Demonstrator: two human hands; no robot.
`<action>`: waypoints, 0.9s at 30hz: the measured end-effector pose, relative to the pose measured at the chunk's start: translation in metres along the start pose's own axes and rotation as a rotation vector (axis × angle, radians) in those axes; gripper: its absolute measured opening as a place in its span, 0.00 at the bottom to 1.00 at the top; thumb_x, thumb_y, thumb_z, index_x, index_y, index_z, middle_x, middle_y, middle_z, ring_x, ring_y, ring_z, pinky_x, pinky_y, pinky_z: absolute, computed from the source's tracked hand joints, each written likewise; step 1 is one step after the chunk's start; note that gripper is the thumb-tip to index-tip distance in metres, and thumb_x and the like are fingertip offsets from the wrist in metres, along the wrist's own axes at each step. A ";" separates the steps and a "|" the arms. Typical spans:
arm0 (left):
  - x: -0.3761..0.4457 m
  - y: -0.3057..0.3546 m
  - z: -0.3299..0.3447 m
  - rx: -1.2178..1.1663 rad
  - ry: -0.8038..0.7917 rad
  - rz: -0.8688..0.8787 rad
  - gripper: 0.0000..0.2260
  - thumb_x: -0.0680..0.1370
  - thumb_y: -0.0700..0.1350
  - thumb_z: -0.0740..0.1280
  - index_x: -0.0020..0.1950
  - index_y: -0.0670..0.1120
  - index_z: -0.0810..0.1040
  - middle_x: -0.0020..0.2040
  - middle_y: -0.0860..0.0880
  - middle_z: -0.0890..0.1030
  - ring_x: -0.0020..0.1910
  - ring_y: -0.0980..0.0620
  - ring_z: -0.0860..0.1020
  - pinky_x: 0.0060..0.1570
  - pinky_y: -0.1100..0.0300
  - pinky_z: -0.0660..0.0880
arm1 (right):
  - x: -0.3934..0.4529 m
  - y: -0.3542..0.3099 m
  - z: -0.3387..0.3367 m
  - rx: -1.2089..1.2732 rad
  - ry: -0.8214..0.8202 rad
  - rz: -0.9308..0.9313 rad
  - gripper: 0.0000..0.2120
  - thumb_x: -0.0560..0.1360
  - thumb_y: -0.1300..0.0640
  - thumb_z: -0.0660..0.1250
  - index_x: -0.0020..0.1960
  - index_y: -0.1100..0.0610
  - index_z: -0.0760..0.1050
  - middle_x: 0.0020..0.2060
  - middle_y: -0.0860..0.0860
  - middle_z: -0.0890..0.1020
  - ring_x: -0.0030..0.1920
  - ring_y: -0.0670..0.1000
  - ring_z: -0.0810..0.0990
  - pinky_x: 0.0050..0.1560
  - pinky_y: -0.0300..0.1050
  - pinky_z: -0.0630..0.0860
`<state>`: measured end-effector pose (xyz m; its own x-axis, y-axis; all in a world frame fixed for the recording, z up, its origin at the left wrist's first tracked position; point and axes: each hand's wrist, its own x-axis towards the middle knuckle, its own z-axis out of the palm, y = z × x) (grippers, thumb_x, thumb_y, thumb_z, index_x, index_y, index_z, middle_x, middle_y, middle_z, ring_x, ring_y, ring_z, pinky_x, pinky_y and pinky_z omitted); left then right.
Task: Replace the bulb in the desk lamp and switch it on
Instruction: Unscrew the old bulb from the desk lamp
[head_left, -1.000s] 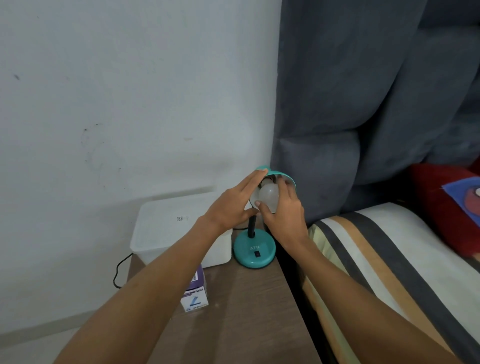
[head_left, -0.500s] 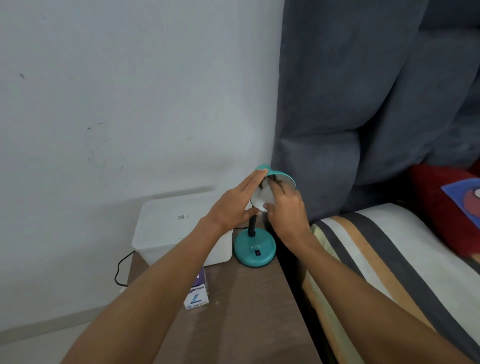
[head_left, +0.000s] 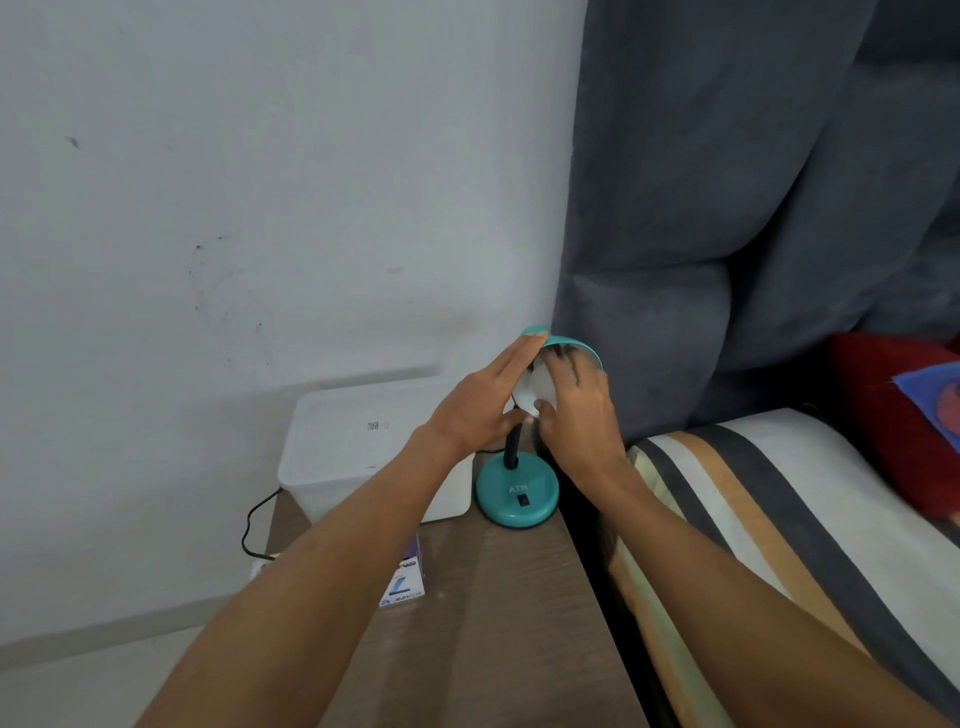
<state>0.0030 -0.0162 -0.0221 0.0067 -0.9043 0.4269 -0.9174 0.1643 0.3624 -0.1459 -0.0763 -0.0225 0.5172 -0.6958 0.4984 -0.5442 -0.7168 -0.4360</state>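
Note:
A small teal desk lamp stands on a brown bedside table (head_left: 498, 597), its round base (head_left: 517, 496) bearing a black switch. My left hand (head_left: 480, 405) grips the left rim of the teal shade (head_left: 584, 349), fingers stretched along it. My right hand (head_left: 579, 415) reaches into the shade from the front, fingers closed around the white bulb (head_left: 535, 387). Only a small part of the bulb shows between my two hands. The lamp is unlit.
A white lidded box (head_left: 358, 441) sits left of the lamp against the wall, with a black cable (head_left: 254, 519) behind it. A small bulb carton (head_left: 405, 584) lies under my left forearm. A grey padded headboard (head_left: 727, 234) and striped bedding (head_left: 753, 519) fill the right.
My right hand has pushed deeper into the shade with the bulb, which now shows far less. My left hand stays on the shade's rim.

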 end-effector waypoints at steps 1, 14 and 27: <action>0.000 0.000 0.000 0.002 -0.002 0.002 0.44 0.75 0.41 0.76 0.83 0.51 0.52 0.82 0.49 0.59 0.69 0.40 0.75 0.67 0.48 0.76 | -0.001 0.000 0.000 0.042 0.024 0.047 0.32 0.73 0.58 0.73 0.73 0.57 0.65 0.68 0.58 0.71 0.65 0.61 0.72 0.63 0.55 0.75; 0.000 -0.001 0.001 0.000 0.001 0.007 0.44 0.75 0.41 0.76 0.82 0.51 0.52 0.82 0.49 0.59 0.68 0.39 0.75 0.64 0.45 0.77 | -0.003 -0.003 0.008 0.167 0.019 0.240 0.33 0.74 0.55 0.73 0.74 0.57 0.62 0.68 0.59 0.71 0.62 0.61 0.77 0.60 0.56 0.77; 0.000 -0.002 0.003 0.007 -0.005 0.005 0.44 0.75 0.41 0.75 0.83 0.51 0.51 0.82 0.48 0.58 0.66 0.38 0.77 0.63 0.45 0.77 | 0.002 -0.001 0.005 0.100 -0.003 0.190 0.30 0.75 0.54 0.73 0.72 0.61 0.66 0.65 0.59 0.76 0.62 0.61 0.77 0.60 0.53 0.75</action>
<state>0.0031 -0.0178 -0.0254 0.0004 -0.9053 0.4248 -0.9201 0.1661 0.3547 -0.1411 -0.0767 -0.0247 0.4132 -0.8191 0.3979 -0.5643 -0.5733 -0.5941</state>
